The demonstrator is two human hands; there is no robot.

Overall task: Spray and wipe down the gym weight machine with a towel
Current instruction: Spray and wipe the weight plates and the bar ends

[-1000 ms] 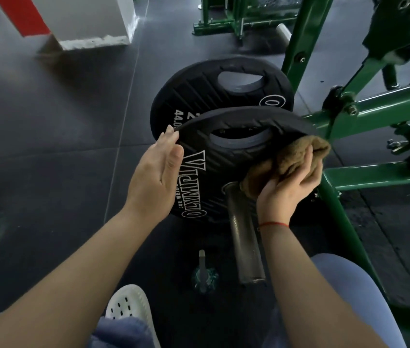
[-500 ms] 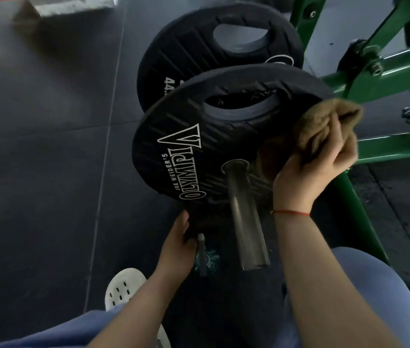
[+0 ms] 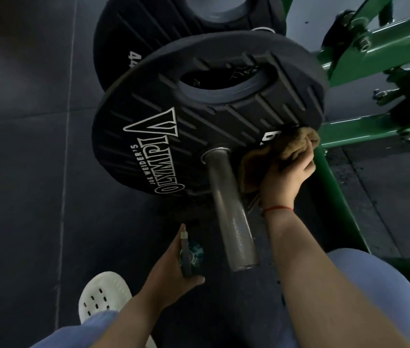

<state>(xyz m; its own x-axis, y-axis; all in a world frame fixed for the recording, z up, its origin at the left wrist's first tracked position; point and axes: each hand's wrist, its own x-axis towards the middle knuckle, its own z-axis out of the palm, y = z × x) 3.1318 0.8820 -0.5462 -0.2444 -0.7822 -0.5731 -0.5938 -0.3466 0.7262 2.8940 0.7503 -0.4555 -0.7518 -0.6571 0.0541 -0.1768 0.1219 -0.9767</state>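
Observation:
A black weight plate [image 3: 198, 126] with white lettering sits on a steel sleeve [image 3: 229, 212] of the green machine frame [image 3: 379, 46]. My right hand [image 3: 286, 177] grips a bunched brown towel [image 3: 291, 146] against the plate's lower right edge. Down on the floor, my left hand [image 3: 173, 267] wraps around a small spray bottle [image 3: 188, 252], seen from above, with its nozzle pointing away from me.
A second black plate [image 3: 173, 33] leans behind the first. Green frame bars [image 3: 334, 197] run along the right side and down to the floor. My white perforated shoe [image 3: 103, 295] and blue-clad knees are at the bottom. Dark rubber mats cover the floor.
My left hand left the plate's edge, dropped to the floor and closed on the spray bottle. My right hand slid the towel down the plate's right side.

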